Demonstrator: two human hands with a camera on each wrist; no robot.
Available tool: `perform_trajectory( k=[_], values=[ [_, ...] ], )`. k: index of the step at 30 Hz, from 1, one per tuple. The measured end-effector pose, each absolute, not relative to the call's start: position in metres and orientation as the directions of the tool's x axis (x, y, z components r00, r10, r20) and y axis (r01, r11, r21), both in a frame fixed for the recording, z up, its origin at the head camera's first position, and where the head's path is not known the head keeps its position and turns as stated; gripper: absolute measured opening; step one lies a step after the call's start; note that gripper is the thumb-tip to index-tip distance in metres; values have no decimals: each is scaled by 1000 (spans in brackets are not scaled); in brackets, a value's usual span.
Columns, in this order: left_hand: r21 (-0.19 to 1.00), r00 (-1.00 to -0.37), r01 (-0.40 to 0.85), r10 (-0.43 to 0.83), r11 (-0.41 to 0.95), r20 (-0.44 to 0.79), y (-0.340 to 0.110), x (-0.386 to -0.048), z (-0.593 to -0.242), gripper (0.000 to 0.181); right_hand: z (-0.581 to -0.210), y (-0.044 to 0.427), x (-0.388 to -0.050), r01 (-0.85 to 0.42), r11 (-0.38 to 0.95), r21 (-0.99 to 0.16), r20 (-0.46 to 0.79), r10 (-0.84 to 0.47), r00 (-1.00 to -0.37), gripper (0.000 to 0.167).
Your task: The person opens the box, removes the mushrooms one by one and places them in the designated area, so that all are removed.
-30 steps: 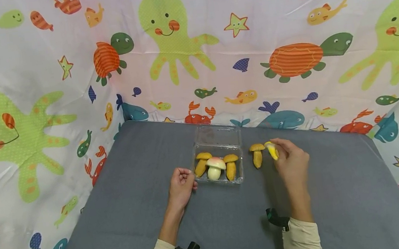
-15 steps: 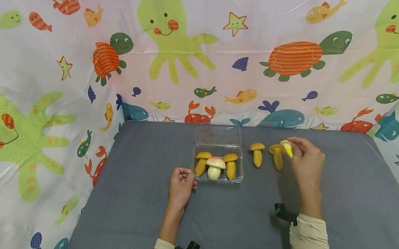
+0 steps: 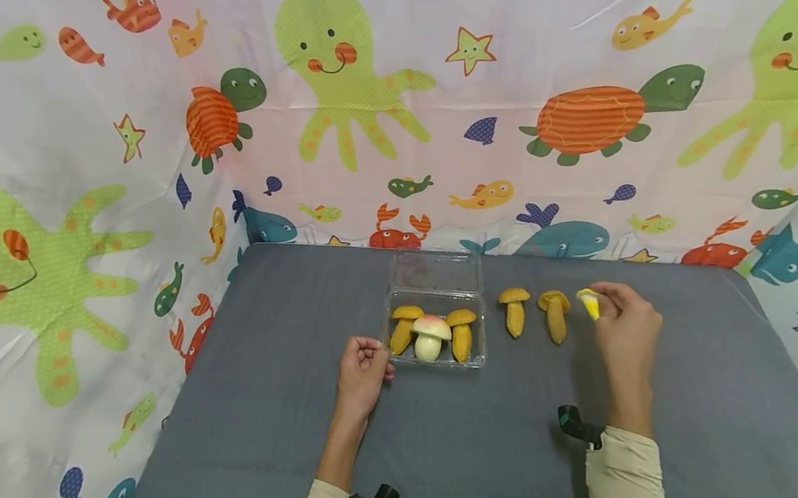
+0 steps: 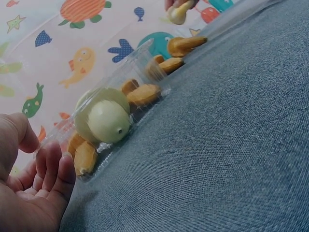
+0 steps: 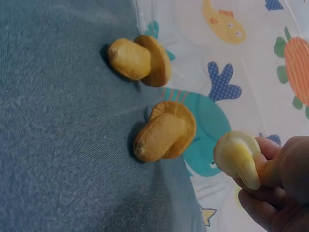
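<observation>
My right hand (image 3: 627, 324) pinches a small yellow toy mushroom (image 3: 590, 304) with a pale cap (image 5: 232, 152), held to the right of two brown mushrooms. Those two, a left brown mushroom (image 3: 515, 313) and a right brown mushroom (image 3: 555, 319), lie apart on the cloth. My left hand (image 3: 362, 373) grips the left edge of an open clear plastic box (image 3: 475, 357), thumb and fingers at its rim in the left wrist view. Inside the box lie a white mushroom with a pinkish cap (image 3: 429, 339) and, on either side of it, a brown mushroom (image 4: 84, 159) and another brown mushroom (image 4: 145, 95).
A grey cloth (image 3: 471, 450) covers the table. The box's clear lid (image 3: 436, 271) lies folded back toward the rear. A curtain (image 3: 384, 74) printed with sea animals hangs behind and along both sides.
My right hand has moved right with the yellow mushroom, past the right brown mushroom, which has come into view, and slightly nearer me. My left hand and the box have stayed in place.
</observation>
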State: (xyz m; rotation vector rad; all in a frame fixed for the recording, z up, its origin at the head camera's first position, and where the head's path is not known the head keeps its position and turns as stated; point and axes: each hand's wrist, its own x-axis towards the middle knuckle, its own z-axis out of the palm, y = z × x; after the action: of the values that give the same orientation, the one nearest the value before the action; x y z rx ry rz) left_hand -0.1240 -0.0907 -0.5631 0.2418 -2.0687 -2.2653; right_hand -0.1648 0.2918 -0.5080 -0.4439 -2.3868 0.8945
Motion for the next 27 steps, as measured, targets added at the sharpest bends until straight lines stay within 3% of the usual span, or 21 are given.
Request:
perform_trajectory(
  k=[13, 27],
  values=[
    [993, -985, -66, -153, -99, -81, -91, -124, -564, 15, -520, 300, -173, 249, 669, -701, 231, 542, -808, 21],
    [991, -985, -78, -148, -105, -93, -92, -124, -565, 14, -533, 306, -183, 242, 683, -689, 234, 526, -818, 20]
  ],
)
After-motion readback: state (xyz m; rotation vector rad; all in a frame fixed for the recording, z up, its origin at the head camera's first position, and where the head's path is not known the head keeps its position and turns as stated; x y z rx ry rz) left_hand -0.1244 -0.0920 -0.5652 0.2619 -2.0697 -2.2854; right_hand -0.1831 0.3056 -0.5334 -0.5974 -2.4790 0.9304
